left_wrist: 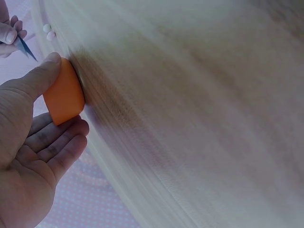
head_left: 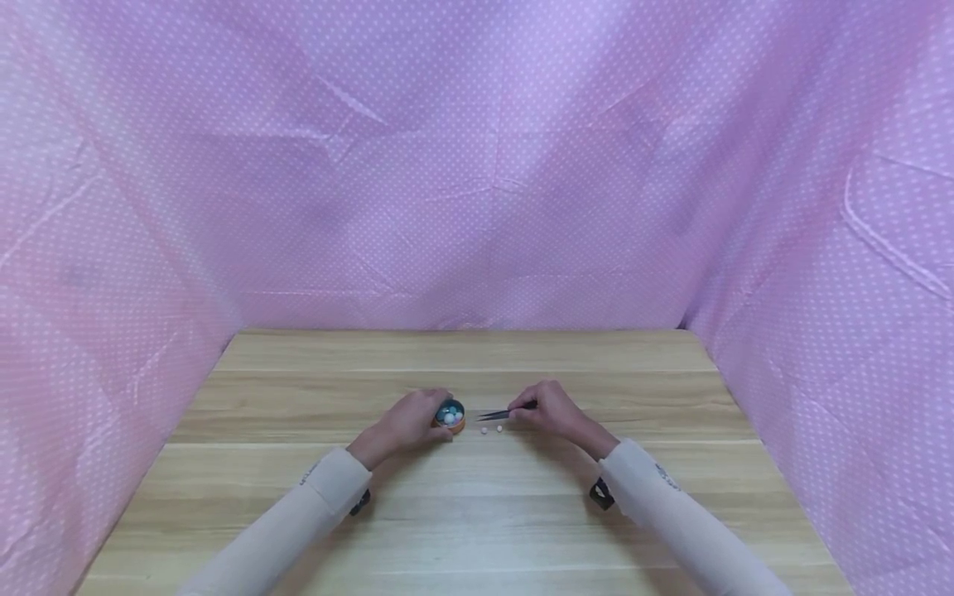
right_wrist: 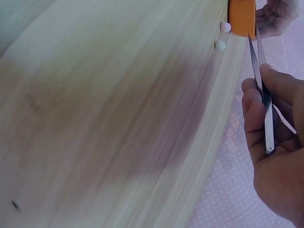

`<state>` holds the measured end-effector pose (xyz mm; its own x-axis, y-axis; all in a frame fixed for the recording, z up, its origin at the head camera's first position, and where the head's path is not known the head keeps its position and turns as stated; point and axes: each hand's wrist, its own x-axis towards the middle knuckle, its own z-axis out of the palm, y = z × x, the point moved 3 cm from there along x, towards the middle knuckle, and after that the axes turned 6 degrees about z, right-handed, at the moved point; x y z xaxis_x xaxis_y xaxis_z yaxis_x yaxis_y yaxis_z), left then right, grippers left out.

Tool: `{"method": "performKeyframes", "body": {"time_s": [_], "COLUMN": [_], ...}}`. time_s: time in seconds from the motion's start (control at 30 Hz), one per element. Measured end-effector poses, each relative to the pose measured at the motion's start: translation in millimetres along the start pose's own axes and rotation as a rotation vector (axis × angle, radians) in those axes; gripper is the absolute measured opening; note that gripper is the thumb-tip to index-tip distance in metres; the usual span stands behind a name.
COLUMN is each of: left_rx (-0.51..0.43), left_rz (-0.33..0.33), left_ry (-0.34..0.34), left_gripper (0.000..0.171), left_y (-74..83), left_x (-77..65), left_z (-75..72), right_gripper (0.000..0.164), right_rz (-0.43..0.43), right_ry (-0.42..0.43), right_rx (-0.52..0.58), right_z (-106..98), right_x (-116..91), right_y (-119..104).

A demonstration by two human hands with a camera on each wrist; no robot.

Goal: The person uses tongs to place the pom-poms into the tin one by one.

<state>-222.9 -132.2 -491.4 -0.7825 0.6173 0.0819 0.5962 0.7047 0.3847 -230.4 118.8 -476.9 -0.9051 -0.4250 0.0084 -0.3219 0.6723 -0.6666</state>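
Note:
My left hand (head_left: pixel 411 420) grips a small round orange container (left_wrist: pixel 66 93) by its side, thumb on one side and fingers on the other. Several white and pale-coloured beads (head_left: pixel 450 417) lie inside its teal interior. In my right hand (head_left: pixel 550 407) is a pair of dark, pointed tweezers (right_wrist: pixel 264 102), pinched between thumb and fingers. The tweezers' tips are apart with nothing between them and point left toward the container. Two small balls, one whitish (right_wrist: pixel 219 45) and one pinkish (right_wrist: pixel 225 27), lie on the table between the container and the right hand.
The wood-grain table (head_left: pixel 477 530) carries all of this. Pink polka-dot cloth (head_left: pixel 477 165) hangs along its back and both sides. Dark bands or straps (head_left: pixel 600 494) show under both sleeves at the wrists.

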Motion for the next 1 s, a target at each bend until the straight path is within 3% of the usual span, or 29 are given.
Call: {"method": "performKeyframes", "body": {"time_s": [1.0], "left_rx": [0.003], "left_rz": [0.021], "left_ry": [0.006], "left_gripper": [0.055], "left_y": [1.9], "left_x": [0.8], "left_z": [-1.7], "right_gripper": [0.008], "right_rz": [0.017], "right_ry": [-0.053], "right_rx": [0.008], "right_z": [-5.1], "right_x": [-8.4], "right_y": [11.5]}}
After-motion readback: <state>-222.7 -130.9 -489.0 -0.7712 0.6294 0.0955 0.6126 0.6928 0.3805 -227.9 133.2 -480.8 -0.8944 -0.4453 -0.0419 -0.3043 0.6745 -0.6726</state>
